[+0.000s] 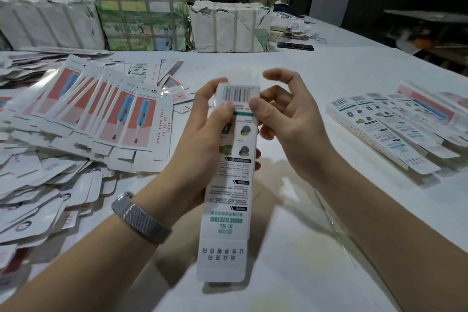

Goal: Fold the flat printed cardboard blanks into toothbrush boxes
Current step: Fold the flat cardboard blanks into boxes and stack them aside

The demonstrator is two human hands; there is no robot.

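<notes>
Two thumbs on box [231,159] top | left hand [200,139] fingers [257,153] wrapped behind

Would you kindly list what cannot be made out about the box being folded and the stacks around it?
Head view only:
- Box: its far end flap is hidden behind the left hand and right hand; small print is too blurred to read.
- Flat blanks: the pile is cut off by the left edge.
- Folded boxes: the row runs off the right edge.
- Wrapped bundles: contents are hidden by paper.
</notes>
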